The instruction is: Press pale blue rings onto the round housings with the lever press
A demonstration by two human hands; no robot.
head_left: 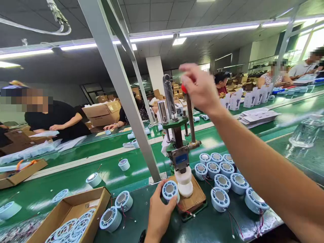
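My left hand [162,207] grips a light blue round motor housing [170,190] with a silver disc in its middle. Red wires trail from it over the wooden base [194,195] of a hand press [181,157]. The housing is just left of the press's white lower pad [186,189]; a white upper pad [183,175] sits right above that one. Up high, my right hand [198,86], a little blurred, is closed at the red knob [184,88] on top of the press lever [190,118]. Its fingers partly cover the knob.
Several similar blue housings [222,182] with wires stand right of the press, and a few [110,218] stand left. A cardboard tray [101,199] holds blue rings. A slanted grey post [126,91] rises behind. Beyond runs a green conveyor [76,182], with co-workers across it.
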